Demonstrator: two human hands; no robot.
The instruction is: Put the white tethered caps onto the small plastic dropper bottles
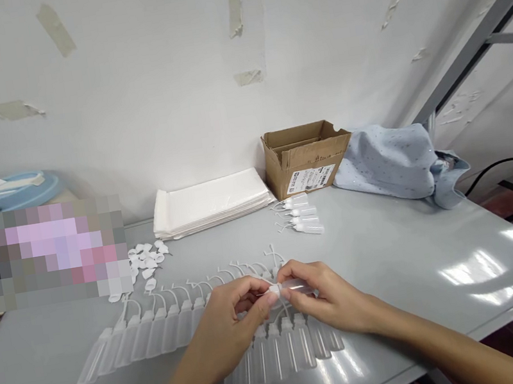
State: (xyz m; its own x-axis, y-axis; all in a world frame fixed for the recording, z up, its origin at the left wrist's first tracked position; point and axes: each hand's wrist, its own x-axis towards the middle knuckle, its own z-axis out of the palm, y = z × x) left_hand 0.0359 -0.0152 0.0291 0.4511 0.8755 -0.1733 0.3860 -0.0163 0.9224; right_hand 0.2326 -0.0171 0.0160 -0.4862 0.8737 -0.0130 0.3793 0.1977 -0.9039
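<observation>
Between both hands lies a small clear plastic squeeze bottle (301, 283) on its side, its white needle-tip cap (276, 290) pointing left. My left hand (232, 316) pinches that cap between thumb and fingers. My right hand (329, 297) grips the bottle's body. Beneath and left of the hands runs a slanted row of similar bottles (136, 337) with thin white strap-like tails at their tops. A second row of bottles (276, 354) lies nearer the front edge, partly covered by my hands. Loose white caps (148, 259) form a pile at the left.
Several capped bottles (303, 214) lie before an open cardboard box (309, 157). A stack of white envelopes (212, 202) rests by the wall. Light blue cloth (388, 161) is bunched at right. A blue item (17, 191) stands back left, above a blurred patch.
</observation>
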